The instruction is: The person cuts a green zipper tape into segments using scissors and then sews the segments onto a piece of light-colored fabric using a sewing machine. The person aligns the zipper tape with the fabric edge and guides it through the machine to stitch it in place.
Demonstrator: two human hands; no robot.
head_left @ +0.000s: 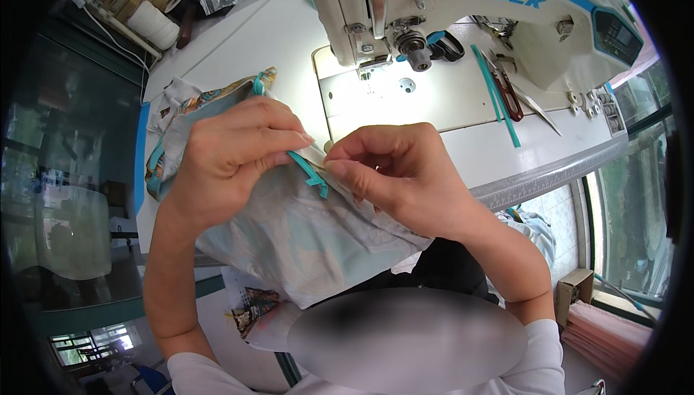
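Observation:
A pale, patterned piece of fabric [289, 229] hangs from both my hands over the near table edge, its wrong side showing. My left hand [235, 153] is closed on the fabric's edge, with a teal binding strip [309, 174] coming out from under its fingers. Beside it, my right hand [394, 171] pinches the same edge between thumb and forefinger. The strip's loose end dangles between the two hands. Behind my left hand, more of the fabric lies bunched on the table, with a colourful print and teal trim along its border.
Beyond my hands stands a white and blue sewing machine [463, 5], its lit presser foot [369, 70] above the bed. To the right lie teal strips [495, 95], dark red-handled thread snips [510, 95], black-handled scissors [447, 46] and several bobbins [591, 104]. A white thread cone [153, 26] stands back left.

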